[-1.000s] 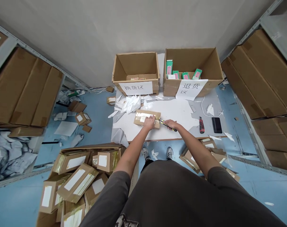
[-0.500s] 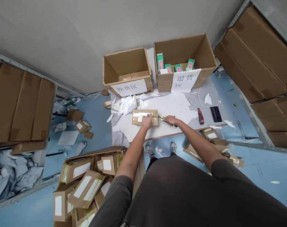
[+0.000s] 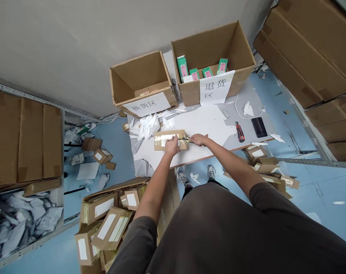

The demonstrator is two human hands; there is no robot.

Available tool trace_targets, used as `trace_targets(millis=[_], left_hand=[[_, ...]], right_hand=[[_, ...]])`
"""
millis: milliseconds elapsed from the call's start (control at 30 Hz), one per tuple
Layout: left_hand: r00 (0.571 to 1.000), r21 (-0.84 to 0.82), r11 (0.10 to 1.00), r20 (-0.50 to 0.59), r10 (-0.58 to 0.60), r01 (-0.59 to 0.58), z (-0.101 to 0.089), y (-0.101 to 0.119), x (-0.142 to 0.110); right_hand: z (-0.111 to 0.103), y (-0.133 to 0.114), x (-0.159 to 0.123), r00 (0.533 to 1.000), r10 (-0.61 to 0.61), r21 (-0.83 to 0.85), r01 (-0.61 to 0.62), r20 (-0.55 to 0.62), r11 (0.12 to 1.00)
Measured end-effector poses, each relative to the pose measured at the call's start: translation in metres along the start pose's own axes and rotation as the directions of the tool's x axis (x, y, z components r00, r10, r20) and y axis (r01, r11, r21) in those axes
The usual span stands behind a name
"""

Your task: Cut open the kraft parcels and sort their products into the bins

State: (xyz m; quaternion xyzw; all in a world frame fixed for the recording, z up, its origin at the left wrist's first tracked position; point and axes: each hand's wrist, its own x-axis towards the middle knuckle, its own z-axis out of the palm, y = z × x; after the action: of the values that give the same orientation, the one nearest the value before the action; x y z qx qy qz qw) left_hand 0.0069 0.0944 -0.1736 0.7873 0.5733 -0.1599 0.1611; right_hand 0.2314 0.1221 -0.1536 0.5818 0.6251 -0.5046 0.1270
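A small taped cardboard box [image 3: 159, 146] with a white label lies on the white-covered table [image 3: 212, 123]. My left hand [image 3: 172, 146] holds it down from the front, the fingers on its top. In my right hand [image 3: 199, 139] is a yellow-and-black utility knife [image 3: 190, 141], gripped with its front end against the right end of the box. The blade is too small to make out. A red-and-black utility knife [image 3: 239, 132] and a black phone [image 3: 259, 127] lie farther right. Crumpled white paper [image 3: 147, 126] lies behind the box on the left.
Two open cartons with paper signs stand at the back; the left carton [image 3: 117, 85] holds little, the right carton [image 3: 190, 93] several green-and-pink boxes [image 3: 182, 67]. A large carton of parcels [image 3: 111, 228] stands at lower left. Shelves with big cartons [image 3: 30, 140] flank the table.
The knife has moved left, from the box's right edge onto its right end. My left hand still holds the box. The whole view has shifted and tilted slightly.
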Motion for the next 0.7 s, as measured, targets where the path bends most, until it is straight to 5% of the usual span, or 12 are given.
trace_targets(millis=[700], left_hand=[[0.998,0.058,0.998,0.064,-0.004,0.001,-0.012,0.005,-0.004]], right_hand=[[-0.01,0.009,0.002,0.998,-0.043,0.065,0.04,0.054,0.997]])
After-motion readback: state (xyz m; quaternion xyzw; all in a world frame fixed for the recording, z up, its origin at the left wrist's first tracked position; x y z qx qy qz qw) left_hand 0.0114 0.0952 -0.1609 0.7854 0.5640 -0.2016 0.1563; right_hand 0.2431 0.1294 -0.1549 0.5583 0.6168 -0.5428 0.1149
